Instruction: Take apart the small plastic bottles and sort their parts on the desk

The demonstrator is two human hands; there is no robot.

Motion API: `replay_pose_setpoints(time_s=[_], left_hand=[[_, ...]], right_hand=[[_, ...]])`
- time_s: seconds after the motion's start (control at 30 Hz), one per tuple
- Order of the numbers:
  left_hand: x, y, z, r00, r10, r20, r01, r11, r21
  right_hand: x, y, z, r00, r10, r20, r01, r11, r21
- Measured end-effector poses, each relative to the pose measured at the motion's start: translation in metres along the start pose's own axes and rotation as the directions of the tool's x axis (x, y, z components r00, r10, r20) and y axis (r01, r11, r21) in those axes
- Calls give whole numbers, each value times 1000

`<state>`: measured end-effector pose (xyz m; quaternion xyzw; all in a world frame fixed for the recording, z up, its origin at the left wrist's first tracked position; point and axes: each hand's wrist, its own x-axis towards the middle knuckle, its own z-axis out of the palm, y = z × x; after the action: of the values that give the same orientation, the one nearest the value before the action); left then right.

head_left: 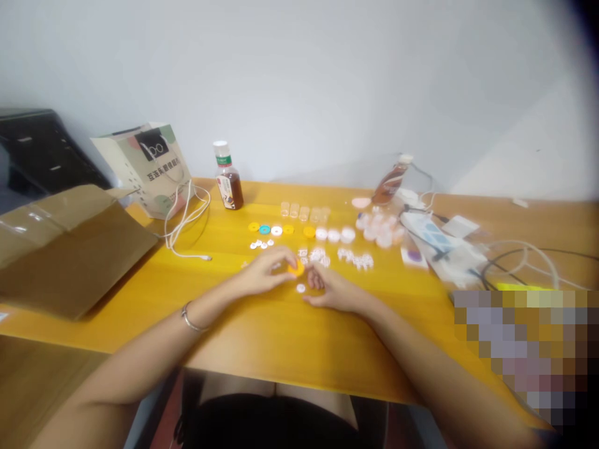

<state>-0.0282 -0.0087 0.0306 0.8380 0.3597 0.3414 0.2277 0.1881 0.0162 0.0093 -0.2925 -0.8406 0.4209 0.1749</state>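
Note:
My left hand (269, 271) pinches a small round yellow disc (296, 269) between thumb and fingertips, above the table. Close by on its right is my right hand (327, 287), its thumb apart from its partly curled fingers, with nothing visible in its grasp; whether a fingertip touches the disc I cannot tell. Between the hands lies a small white round piece (301, 288). Beyond them runs a row of coloured discs, including a blue disc (264, 230), a white disc (276, 231) and another yellow disc (309, 232). Small white pieces (259, 245) sit nearer on the left.
Several clear cups (304, 214) stand in a row farther back. White patterned pieces (355, 258) and a pale heap of round pieces (381, 227) lie right. Two bottles, a dark-filled one (229, 187) and a tilted one (390, 181), flank them. A cardboard box (70, 249) occupies the left.

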Motion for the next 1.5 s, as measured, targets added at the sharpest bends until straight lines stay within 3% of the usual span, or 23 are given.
replay_pose_setpoints(time_s=[0.07, 0.2, 0.33, 0.53, 0.87, 0.97, 1.1, 1.23, 1.3, 1.33, 1.4, 1.5], left_hand=[[0, -16, -18, 979, -50, -199, 68, 994, 83], [-7, -61, -51, 852, -218, -477, 383, 880, 283], [-16, -97, -65, 791, -350, -502, 547, 772, 324], [-15, -118, -60, 759, -403, -511, 608, 720, 335], [-15, -118, -58, 781, -349, -518, 571, 735, 366], [-14, -110, -56, 789, -281, -547, 536, 750, 388], [-9, -86, -44, 843, -51, -535, 351, 807, 475], [-5, -47, -25, 939, 100, -330, 96, 843, 529], [-4, -26, -14, 971, 155, -184, -36, 851, 524], [-4, -16, -8, 980, 177, -88, -107, 850, 516], [-5, 0, 4, 974, 203, 100, -226, 838, 497], [-8, 13, 19, 947, 215, 237, -307, 821, 482]], right_hand=[[0, -1, 0, 1000, 20, -10, -20, 1000, -9], [0, 0, 0, 1000, 26, -16, -26, 999, -26], [1, 0, 1, 1000, 25, -15, -25, 999, -37], [2, -1, 1, 999, 29, -26, -30, 999, -38], [2, -3, 0, 999, 27, -20, -28, 999, -39], [1, -3, 0, 1000, 23, -20, -24, 999, -27], [1, -3, 2, 999, 25, -36, -26, 1000, -8], [1, -8, -4, 986, 30, -163, -34, 999, -19], [1, -7, -16, 935, 33, -354, -63, 995, -73], [1, -4, -26, 880, 27, -475, -89, 990, -109], [-1, 6, -48, 703, -15, -711, -158, 972, -176], [-8, 30, -82, 435, -125, -892, -343, 892, -293]])
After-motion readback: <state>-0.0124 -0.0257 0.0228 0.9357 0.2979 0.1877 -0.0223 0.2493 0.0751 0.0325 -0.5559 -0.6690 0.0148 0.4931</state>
